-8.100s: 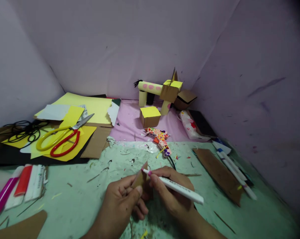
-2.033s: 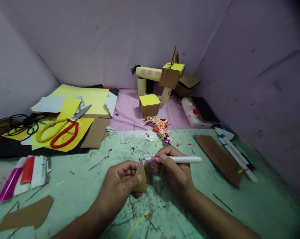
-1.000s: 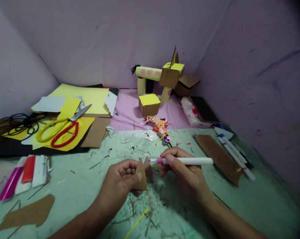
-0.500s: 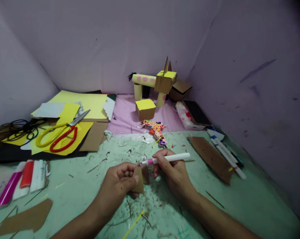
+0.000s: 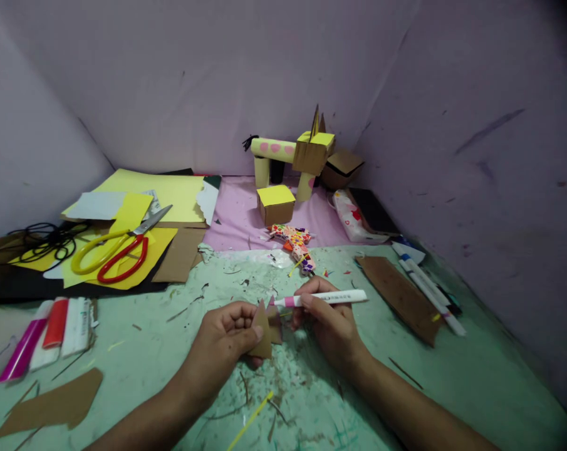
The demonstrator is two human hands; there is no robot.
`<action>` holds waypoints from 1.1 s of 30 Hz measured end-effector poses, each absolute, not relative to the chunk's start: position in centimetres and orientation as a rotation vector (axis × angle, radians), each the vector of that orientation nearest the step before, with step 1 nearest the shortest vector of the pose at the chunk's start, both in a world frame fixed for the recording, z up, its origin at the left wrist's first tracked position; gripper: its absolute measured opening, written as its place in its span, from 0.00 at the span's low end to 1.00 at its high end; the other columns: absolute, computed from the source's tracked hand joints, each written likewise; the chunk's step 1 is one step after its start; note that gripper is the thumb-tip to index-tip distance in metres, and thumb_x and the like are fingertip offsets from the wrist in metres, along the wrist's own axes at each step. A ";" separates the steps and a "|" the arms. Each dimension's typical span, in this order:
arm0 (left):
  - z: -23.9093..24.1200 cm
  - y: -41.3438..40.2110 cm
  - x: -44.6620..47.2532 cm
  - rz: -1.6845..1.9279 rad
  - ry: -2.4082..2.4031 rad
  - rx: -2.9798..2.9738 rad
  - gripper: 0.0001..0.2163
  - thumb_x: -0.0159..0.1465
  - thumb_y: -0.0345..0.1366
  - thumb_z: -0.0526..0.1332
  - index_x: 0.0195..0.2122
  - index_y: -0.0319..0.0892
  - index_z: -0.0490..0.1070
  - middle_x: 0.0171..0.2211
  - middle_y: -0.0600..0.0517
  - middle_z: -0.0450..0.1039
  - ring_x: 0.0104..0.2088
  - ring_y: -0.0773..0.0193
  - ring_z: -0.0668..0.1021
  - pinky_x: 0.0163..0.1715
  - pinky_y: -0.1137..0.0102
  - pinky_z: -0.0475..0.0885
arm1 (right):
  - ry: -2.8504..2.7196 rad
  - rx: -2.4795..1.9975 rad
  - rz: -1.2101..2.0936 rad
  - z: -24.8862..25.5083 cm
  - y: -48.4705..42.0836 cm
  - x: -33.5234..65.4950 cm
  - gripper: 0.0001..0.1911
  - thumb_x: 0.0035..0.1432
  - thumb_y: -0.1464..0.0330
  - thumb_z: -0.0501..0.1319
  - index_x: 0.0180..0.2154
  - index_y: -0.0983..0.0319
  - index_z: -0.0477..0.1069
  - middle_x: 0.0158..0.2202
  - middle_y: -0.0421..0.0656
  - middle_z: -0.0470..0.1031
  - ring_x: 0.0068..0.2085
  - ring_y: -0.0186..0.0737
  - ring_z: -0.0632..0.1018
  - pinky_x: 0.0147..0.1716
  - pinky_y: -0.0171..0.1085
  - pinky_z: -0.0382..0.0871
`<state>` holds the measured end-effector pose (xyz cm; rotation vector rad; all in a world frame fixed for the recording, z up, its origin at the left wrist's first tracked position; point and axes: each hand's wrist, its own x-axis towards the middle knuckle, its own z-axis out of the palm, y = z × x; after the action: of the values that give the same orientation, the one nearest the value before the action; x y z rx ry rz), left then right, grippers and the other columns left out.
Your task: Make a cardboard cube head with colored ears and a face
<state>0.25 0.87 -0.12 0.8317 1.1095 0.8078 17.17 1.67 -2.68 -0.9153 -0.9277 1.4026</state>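
Between the thumb and fingers of my left hand is a small piece of brown cardboard with two pointed tips, at least one of them coloured pink. My right hand grips a white marker with a pink collar, its tip pointing left at the cardboard's rear point. Whether the tip touches the cardboard I cannot tell. Beyond my hands lies a glue gun with a flowery pattern. Behind it sit a small cardboard box with a yellow top and a spotted yellow animal figure made of tubes and a box.
Scissors lie on yellow paper at the left, near black cord. Glue tubes and a cardboard scrap are at the near left. On the right are a brown cardboard strip, markers and a phone.
The marker has shifted slightly right, and its tip has moved from the cardboard's front point to beside the rear one. The view has shifted a little.
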 end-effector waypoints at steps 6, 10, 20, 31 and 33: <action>-0.1 0.9 0.3 0.795 1.126 0.835 0.09 0.47 0.35 0.66 0.28 0.37 0.71 0.21 0.52 0.72 0.21 0.68 0.71 0.18 0.74 0.69 | -1.027 -0.963 1.363 -2.6 1.5 17.3 0.11 0.55 0.61 0.63 0.27 0.61 0.69 0.19 0.37 0.72 0.21 0.32 0.71 0.23 0.32 0.65; -0.2 0.8 0.1 0.793 1.110 0.841 0.09 0.47 0.35 0.66 0.28 0.37 0.71 0.21 0.52 0.73 0.21 0.68 0.71 0.18 0.74 0.68 | -1.097 -0.986 1.313 -2.3 1.5 17.3 0.11 0.55 0.61 0.62 0.29 0.61 0.70 0.21 0.38 0.74 0.24 0.34 0.73 0.26 0.33 0.66; -0.1 0.7 0.2 0.798 1.139 0.848 0.10 0.47 0.36 0.66 0.28 0.36 0.72 0.22 0.51 0.73 0.21 0.68 0.71 0.18 0.74 0.69 | -1.096 -1.037 1.376 -2.1 1.1 17.4 0.11 0.52 0.62 0.63 0.25 0.63 0.69 0.18 0.39 0.73 0.21 0.34 0.71 0.22 0.34 0.62; -0.1 0.8 0.2 0.815 1.130 0.853 0.09 0.46 0.35 0.66 0.28 0.36 0.72 0.20 0.53 0.72 0.20 0.69 0.71 0.18 0.75 0.68 | -1.092 -1.035 1.378 -1.8 1.3 17.3 0.10 0.51 0.63 0.63 0.25 0.63 0.70 0.19 0.39 0.74 0.22 0.34 0.73 0.23 0.32 0.63; -0.1 0.7 0.2 0.817 1.145 0.857 0.10 0.46 0.35 0.67 0.28 0.36 0.72 0.20 0.53 0.71 0.20 0.69 0.71 0.18 0.75 0.68 | -1.077 -1.042 1.405 -1.8 1.2 17.3 0.10 0.50 0.63 0.63 0.24 0.63 0.70 0.17 0.39 0.73 0.20 0.33 0.71 0.22 0.32 0.62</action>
<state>0.23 0.69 -0.12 0.8575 1.1455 0.8168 17.32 1.19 -1.82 -1.0420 -1.0775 1.4047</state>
